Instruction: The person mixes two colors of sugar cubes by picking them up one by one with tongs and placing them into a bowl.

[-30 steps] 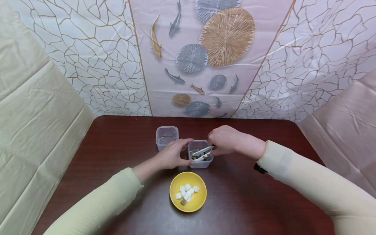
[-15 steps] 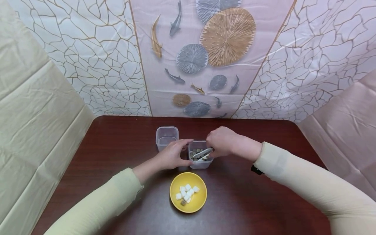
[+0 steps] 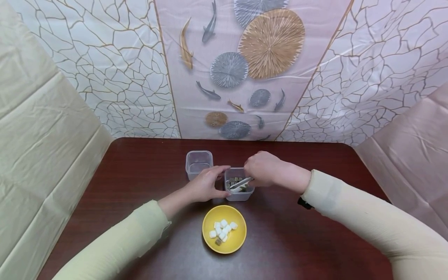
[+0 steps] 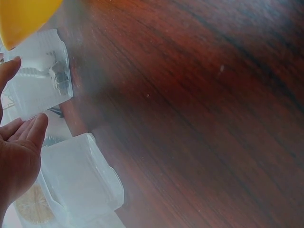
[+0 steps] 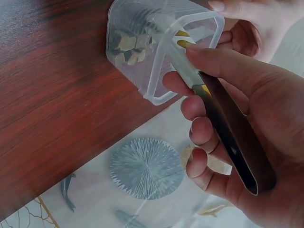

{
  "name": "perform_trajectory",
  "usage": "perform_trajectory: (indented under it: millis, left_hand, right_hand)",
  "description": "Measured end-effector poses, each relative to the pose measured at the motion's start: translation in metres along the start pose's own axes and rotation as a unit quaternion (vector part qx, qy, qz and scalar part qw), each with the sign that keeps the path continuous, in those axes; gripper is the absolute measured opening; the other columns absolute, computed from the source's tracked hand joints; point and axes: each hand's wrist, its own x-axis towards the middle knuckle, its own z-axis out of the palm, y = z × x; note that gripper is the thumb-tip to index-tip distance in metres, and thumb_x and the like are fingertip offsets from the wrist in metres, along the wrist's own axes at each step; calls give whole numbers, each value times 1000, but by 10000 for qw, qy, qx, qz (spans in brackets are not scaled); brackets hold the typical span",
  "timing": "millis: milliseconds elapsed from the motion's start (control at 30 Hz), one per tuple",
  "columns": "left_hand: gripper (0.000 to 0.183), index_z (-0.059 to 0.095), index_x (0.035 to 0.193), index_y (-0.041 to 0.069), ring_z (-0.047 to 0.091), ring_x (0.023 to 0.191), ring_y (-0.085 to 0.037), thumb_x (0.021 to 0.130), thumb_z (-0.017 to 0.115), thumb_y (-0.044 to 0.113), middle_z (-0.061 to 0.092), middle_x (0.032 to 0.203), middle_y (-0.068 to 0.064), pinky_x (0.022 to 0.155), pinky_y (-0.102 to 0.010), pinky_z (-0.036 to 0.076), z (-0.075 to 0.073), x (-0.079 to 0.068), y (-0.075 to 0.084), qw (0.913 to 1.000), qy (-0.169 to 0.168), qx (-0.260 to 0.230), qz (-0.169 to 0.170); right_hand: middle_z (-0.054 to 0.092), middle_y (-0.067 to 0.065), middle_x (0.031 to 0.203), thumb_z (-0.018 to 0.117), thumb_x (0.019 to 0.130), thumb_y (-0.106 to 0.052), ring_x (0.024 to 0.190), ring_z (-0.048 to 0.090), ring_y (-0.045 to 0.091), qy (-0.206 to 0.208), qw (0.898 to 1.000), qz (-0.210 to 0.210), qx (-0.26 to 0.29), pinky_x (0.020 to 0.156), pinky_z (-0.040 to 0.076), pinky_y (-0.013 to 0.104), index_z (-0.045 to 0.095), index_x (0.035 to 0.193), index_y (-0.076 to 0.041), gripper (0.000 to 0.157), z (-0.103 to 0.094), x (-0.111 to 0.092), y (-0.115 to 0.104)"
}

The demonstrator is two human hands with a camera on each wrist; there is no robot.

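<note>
My right hand (image 3: 265, 168) grips a pair of tongs (image 5: 232, 137) with dark handles and white ends. Those ends reach into a clear plastic container (image 3: 238, 197), among several small grey-brown cubes (image 3: 235, 180). At the container's left side, my left hand (image 3: 205, 185) holds it by the rim, thumb at the near corner and fingers at the far one. Closer to me stands a yellow bowl (image 3: 206, 238) with several white cubes (image 3: 223, 223) and one brown cube (image 3: 218, 242). Whether the tongs have caught a cube, I cannot tell.
A second clear container (image 3: 199, 157), with nothing visible in it, stands behind my left hand to the left. Everything rests on a dark red-brown wooden table (image 3: 308, 241). A patterned cloth (image 3: 224, 109) hangs behind its far edge.
The right hand has shifted slightly left over the container, and the tongs' ends have drawn closer together among the cubes. The left hand and bowl stay where they were.
</note>
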Motion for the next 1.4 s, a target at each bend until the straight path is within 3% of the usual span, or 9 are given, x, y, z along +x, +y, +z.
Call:
perform_trajectory:
  millis: [200, 567, 833, 933, 1133, 1400]
  left_hand:
    - [83, 51, 154, -3, 68, 127, -32, 85, 92, 21, 60, 150, -21, 108, -39, 57, 0, 0, -2, 10000, 29, 58, 20]
    - [84, 50, 154, -4, 67, 129, -33, 86, 92, 21, 58, 152, -21, 109, -40, 57, 1, 0, -2, 10000, -13, -12, -5]
    - [84, 49, 154, -4, 68, 129, -32, 86, 91, 20, 58, 152, -21, 109, -39, 56, 2, 2, -3, 10000, -10, 36, 34]
    - [84, 50, 154, -4, 68, 129, -32, 86, 91, 20, 59, 152, -22, 109, -39, 56, 2, 3, -5, 10000, 5, 48, 57]
    - [82, 50, 153, -4, 68, 128, -32, 85, 91, 18, 59, 151, -22, 109, -39, 57, 2, 2, -4, 9999, 20, 68, 75]
    - [83, 51, 153, -2, 68, 128, -32, 85, 92, 22, 61, 150, -20, 110, -40, 56, 0, 1, -1, 9998, 38, 183, 43]
  right_hand:
    - [60, -9, 69, 87, 83, -28, 66, 63, 19, 479, 9987, -144, -5, 61, 52, 38, 71, 70, -20, 22, -2, -10, 5]
    - [56, -10, 73, 87, 84, -25, 77, 65, 17, 984, 9948, -268, -21, 62, 44, 35, 74, 74, -24, 17, -19, -36, 6]
    - [54, -8, 74, 88, 79, -22, 76, 61, 19, 1893, 9788, -614, -494, 61, 43, 36, 68, 73, -21, 22, -27, -60, 4]
    - [55, -8, 75, 90, 79, -23, 76, 60, 18, 2124, 9734, -740, -432, 62, 44, 36, 69, 77, -20, 21, -30, -69, 1]
    - [58, -9, 78, 91, 80, -27, 76, 58, 15, 2242, 9683, -1100, -44, 63, 45, 34, 74, 84, -20, 19, -35, -81, -13]
    - [69, -13, 87, 91, 81, -37, 80, 63, 11, 1923, 9678, -1623, -106, 64, 45, 28, 78, 89, -23, 21, -19, -75, -40]
